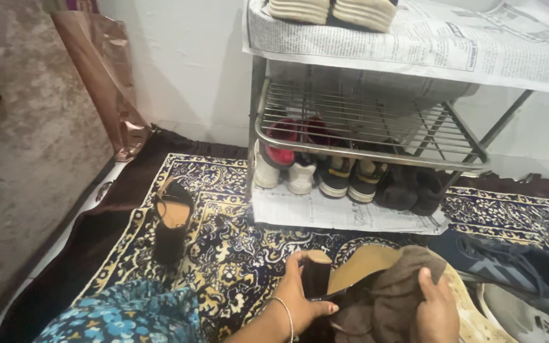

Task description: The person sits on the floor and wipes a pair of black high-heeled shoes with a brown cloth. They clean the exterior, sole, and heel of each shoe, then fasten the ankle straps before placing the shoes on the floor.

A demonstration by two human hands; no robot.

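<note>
While the left hand (303,298) grips a block-heeled shoe (344,270), the right hand (436,305) clutches a brown cloth (395,289) below newspaper-lined shelves (414,44).

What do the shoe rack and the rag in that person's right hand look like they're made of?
The shoe rack looks like bare metal: thin grey wire bars and tubes with a dull shine. The rag under the right hand seems to be soft brown fabric, matte and rumpled into folds; the exact fibre can't be told.

Thin metal bangle (285,316) on left wrist; blue floral garment (128,314).
</note>
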